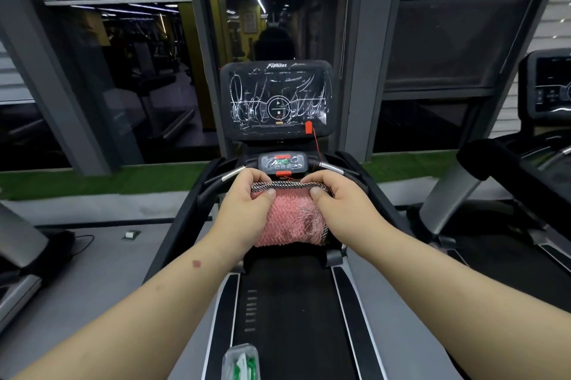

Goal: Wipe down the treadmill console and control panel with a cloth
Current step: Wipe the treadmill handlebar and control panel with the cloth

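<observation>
While both hands grip cloth (290, 219) — scribbled console (278, 100) beyond.

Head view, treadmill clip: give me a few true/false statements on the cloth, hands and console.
1. Both hands, left and right, grip the pink cloth by its top edge. True.
2. The cloth is pressed against the console screen. False: it is held lower, in front of the small control panel, apart from the screen.
3. The screen shows white scribble marks. True.
4. The red safety clip hangs at the screen's lower left. False: lower right.
5. The treadmill belt is green. False: black.
</observation>
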Demonstrator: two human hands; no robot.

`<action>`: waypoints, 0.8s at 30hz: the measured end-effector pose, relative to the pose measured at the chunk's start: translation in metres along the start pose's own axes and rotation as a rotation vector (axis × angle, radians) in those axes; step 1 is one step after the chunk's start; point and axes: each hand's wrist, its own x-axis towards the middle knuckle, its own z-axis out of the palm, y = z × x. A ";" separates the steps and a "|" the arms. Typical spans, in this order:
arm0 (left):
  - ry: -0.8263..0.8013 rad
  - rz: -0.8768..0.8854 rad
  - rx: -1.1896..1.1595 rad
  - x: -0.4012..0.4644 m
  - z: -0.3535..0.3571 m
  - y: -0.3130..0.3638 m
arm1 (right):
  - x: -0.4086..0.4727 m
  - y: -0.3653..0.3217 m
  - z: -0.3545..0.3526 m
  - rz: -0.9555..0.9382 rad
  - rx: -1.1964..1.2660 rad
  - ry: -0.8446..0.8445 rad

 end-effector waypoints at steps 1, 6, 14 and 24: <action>-0.001 -0.005 -0.002 0.003 0.002 -0.004 | 0.004 0.004 0.001 -0.001 -0.009 0.008; 0.026 -0.046 -0.087 0.024 0.006 -0.022 | 0.033 0.022 0.012 0.002 -0.022 0.057; 0.088 -0.047 -0.045 0.079 -0.003 -0.057 | 0.094 0.047 0.039 0.025 -0.007 0.044; 0.079 -0.058 -0.065 0.147 0.003 -0.086 | 0.162 0.076 0.056 0.126 0.084 0.036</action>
